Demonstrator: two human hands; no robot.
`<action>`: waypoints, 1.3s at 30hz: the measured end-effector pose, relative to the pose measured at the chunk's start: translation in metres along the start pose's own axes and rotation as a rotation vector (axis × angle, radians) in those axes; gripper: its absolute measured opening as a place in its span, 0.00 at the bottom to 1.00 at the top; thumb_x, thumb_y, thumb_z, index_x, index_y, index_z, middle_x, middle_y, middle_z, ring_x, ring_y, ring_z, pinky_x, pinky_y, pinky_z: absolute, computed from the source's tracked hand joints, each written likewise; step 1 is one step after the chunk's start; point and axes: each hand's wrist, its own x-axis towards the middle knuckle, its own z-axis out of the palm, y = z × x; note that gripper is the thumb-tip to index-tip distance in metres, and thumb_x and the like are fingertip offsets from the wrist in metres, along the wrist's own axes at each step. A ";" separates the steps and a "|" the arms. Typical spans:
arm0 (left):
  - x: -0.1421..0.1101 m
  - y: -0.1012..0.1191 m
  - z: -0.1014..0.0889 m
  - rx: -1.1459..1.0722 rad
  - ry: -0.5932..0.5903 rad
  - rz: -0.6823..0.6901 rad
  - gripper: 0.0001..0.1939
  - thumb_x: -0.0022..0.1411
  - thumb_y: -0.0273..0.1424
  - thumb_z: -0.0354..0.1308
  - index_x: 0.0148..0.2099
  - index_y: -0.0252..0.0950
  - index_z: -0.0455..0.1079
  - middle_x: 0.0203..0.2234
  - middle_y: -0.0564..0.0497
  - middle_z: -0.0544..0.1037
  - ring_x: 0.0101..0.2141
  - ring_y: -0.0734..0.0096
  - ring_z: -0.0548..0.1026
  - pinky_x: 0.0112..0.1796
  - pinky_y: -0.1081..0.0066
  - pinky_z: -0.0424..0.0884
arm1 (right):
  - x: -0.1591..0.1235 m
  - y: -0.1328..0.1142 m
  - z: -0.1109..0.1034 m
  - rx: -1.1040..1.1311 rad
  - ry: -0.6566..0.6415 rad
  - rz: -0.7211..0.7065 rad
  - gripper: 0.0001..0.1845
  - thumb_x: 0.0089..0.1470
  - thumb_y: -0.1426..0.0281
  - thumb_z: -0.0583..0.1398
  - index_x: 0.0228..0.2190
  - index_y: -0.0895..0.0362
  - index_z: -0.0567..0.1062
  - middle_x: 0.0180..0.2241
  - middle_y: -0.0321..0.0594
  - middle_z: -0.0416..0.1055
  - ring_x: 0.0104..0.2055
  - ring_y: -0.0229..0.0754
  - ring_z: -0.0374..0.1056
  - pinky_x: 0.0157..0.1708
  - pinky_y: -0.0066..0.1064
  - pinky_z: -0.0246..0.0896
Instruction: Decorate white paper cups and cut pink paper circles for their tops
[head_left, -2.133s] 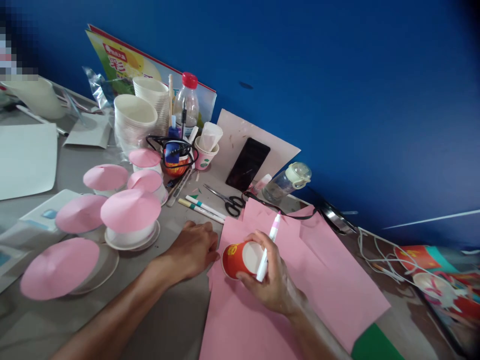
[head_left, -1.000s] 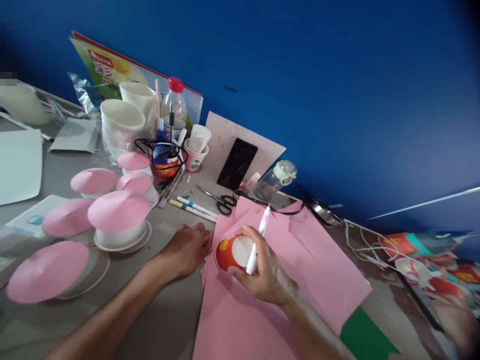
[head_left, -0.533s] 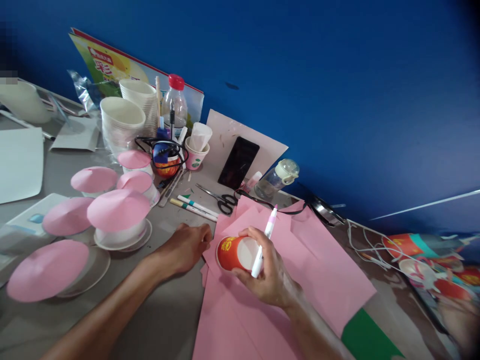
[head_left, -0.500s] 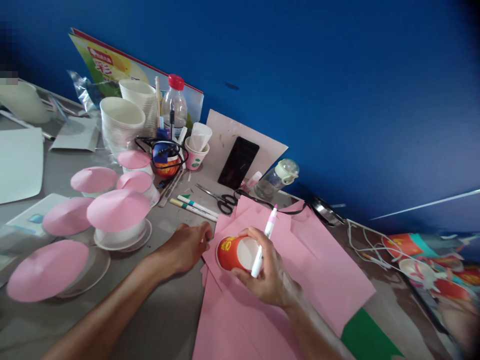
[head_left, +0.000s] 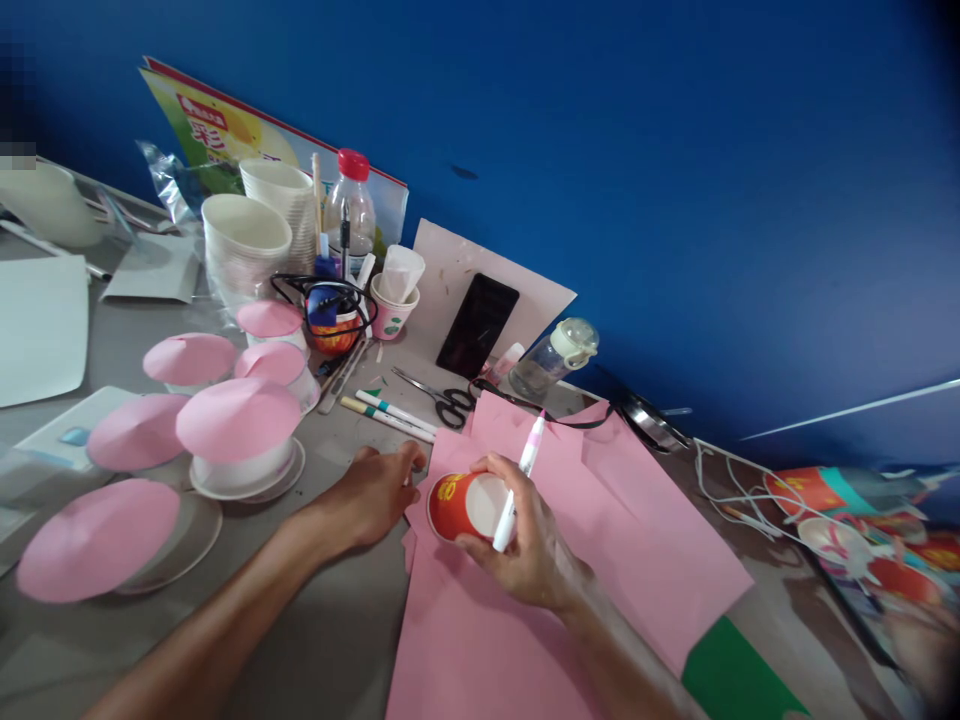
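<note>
Your right hand (head_left: 525,545) grips the red cup (head_left: 456,505), tilted on its side over the pink paper (head_left: 480,640), with a white marker (head_left: 519,487) (pink tip pointing up and away) tucked in the same grasp. Your left hand (head_left: 375,495) is curled just beside the cup; whether it holds anything, you can't tell. 6 pink cones (head_left: 238,420) top cups at left.

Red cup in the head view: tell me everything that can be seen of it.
The red cup looks like paper, with yellow printing on its side and a round white end facing rightward in the picture. The right hand grips it over the pink paper; the white marker overlaps its white end. Whether it rests on the paper is unclear.
</note>
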 end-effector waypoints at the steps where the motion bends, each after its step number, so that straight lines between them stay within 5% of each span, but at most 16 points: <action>1: 0.000 0.000 -0.001 0.014 -0.005 0.003 0.13 0.58 0.30 0.48 0.46 0.40 0.64 0.29 0.50 0.76 0.36 0.60 0.72 0.38 0.67 0.63 | 0.000 0.000 0.001 0.000 0.000 -0.004 0.39 0.55 0.61 0.61 0.60 0.58 0.50 0.50 0.55 0.66 0.52 0.54 0.66 0.50 0.48 0.66; 21: -0.009 0.006 -0.014 0.082 -0.107 0.032 0.13 0.60 0.27 0.46 0.47 0.40 0.66 0.32 0.48 0.77 0.40 0.60 0.72 0.37 0.69 0.64 | 0.005 -0.004 0.007 0.058 -0.029 0.018 0.38 0.54 0.60 0.61 0.59 0.58 0.51 0.49 0.54 0.67 0.51 0.54 0.67 0.49 0.49 0.67; 39: -0.013 0.004 -0.016 0.072 -0.162 0.066 0.14 0.58 0.28 0.50 0.47 0.41 0.67 0.32 0.47 0.77 0.33 0.63 0.75 0.31 0.71 0.65 | 0.000 -0.002 -0.006 0.033 -0.082 0.019 0.39 0.54 0.58 0.61 0.60 0.56 0.51 0.50 0.54 0.68 0.51 0.54 0.68 0.49 0.47 0.67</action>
